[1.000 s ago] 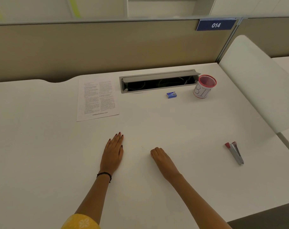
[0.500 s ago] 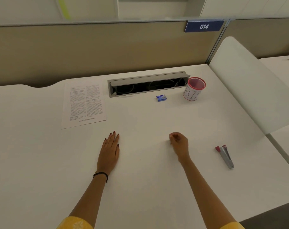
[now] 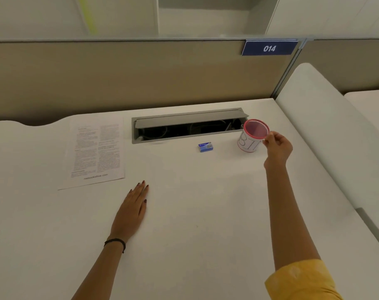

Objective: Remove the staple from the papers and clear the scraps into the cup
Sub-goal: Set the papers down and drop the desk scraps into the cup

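the cup [image 3: 250,138], upright at the far right of the bench [image 3: 206,202] just beside the cable trough [image 3: 188,126], looks light and easily tipped, best steadied by its wall; right hand [image 3: 278,147] hovers at its rim, grip pinched nearly closed, contents too small to tell; left hand [image 3: 133,206] lies flat, holding nothing; papers [image 3: 95,152] well apart, far left.

Right hand [image 3: 278,148], fingers [image 3: 267,141] curled, just beside the cup [image 3: 248,145] rim; left hand [image 3: 131,213] flat on the desk [image 3: 206,202].
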